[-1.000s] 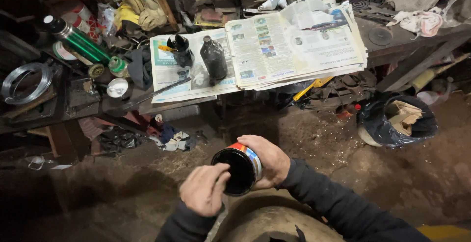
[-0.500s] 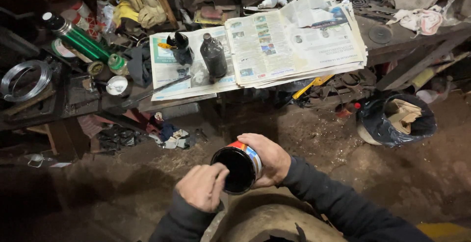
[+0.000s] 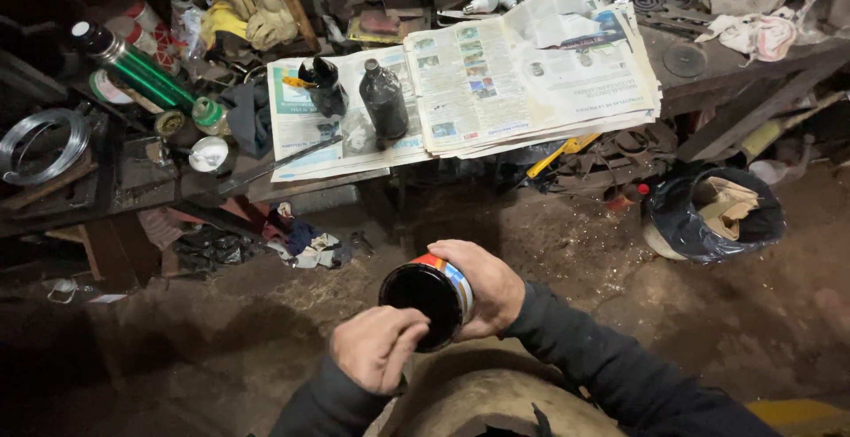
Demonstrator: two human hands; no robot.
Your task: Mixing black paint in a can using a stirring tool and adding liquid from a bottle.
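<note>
My right hand (image 3: 490, 285) grips a small round tin (image 3: 428, 299) with a coloured label, its dark open mouth tilted toward me. My left hand (image 3: 375, 346) is curled at the tin's lower left rim, fingers closed; whether it holds something small I cannot tell. Both hands hover above a rounded dusty object (image 3: 469, 402) at the bottom of the view. On the workbench beyond, two dark bottles (image 3: 382, 99) stand on spread newspapers (image 3: 496, 83).
The cluttered bench (image 3: 159, 180) carries a green cylinder (image 3: 142, 74), a coil of wire (image 3: 40, 145), small cans and rags. A black bag with paper scraps (image 3: 713, 216) sits on the dirt floor at the right. Rags lie under the bench.
The tin and both hands stay almost in place; my left hand has shifted slightly along the tin's rim. The view has moved a little.
</note>
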